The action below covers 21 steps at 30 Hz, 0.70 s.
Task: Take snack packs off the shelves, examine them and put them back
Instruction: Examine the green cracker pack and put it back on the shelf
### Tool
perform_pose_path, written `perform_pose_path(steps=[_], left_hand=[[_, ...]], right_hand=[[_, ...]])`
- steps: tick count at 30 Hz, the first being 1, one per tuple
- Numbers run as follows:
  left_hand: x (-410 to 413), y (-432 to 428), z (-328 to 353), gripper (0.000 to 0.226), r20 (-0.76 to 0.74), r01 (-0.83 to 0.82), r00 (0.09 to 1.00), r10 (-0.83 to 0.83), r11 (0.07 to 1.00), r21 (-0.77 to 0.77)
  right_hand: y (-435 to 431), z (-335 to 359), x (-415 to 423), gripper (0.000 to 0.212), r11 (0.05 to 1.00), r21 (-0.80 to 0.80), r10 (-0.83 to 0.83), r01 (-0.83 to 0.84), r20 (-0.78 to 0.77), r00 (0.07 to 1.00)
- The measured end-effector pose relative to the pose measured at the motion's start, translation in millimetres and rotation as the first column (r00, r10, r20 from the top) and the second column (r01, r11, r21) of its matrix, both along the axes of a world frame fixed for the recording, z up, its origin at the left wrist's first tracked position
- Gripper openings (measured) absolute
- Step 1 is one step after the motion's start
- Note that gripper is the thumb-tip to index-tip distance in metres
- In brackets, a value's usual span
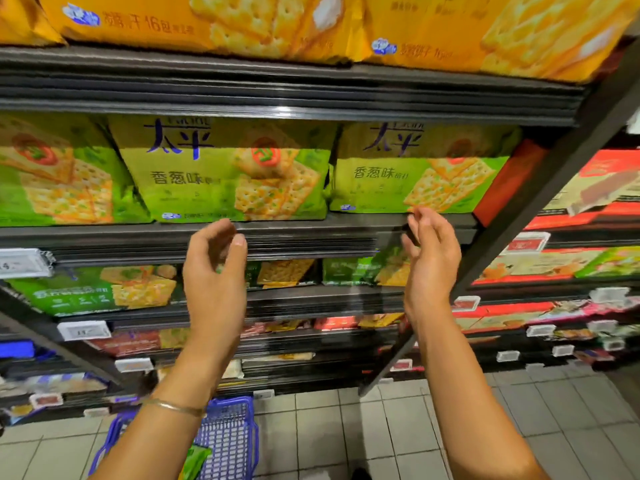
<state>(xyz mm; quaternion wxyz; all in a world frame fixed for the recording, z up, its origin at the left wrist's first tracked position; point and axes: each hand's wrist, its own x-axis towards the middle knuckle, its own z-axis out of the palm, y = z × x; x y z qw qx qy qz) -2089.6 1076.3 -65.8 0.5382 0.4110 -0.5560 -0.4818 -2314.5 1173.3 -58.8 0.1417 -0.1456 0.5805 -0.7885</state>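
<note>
Empty, loosely curled left hand (214, 268) and right hand (429, 258) hover below the mid-frame packs (225, 168): probably light, crinkly, fragile; grip side edges.

cracker packs (228, 168) side by side on shelf (207, 233), basket (225, 441) below

a shop: shelves (291, 109) of cracker packs (225, 168), price tags (24, 263), basket (225, 438).

Three green cracker packs (228, 168) stand upright, side by side, on the dark shelf (311, 225), fronts facing outward.
</note>
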Motion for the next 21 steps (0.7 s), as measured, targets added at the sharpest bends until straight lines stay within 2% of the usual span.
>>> perform_pose_path(steps=[4, 8, 15, 21], left_hand=[[-76, 27, 19, 0.036, 0.035, 0.116, 0.993, -0.115, 0.992, -0.052], [-131, 34, 27, 0.047, 0.082, 0.151, 0.987, -0.141, 0.981, -0.12], [-176, 34, 35, 0.077, 0.131, 0.111, 0.986, -0.102, 0.992, -0.061], [-183, 40, 40, 0.087, 0.16, 0.053, 0.986, -0.053, 0.999, 0.003]], right_hand=[[19, 10, -57, 0.042, 0.992, 0.087, -0.075, 0.091, -0.17, 0.983], [23, 15, -93, 0.063, 0.987, 0.16, 0.026, 0.009, -0.217, 0.976], [17, 6, -101, 0.064, 0.986, 0.162, 0.067, -0.038, -0.177, 0.982], [17, 6, -105, 0.062, 0.985, 0.163, 0.074, -0.051, -0.136, 0.988]])
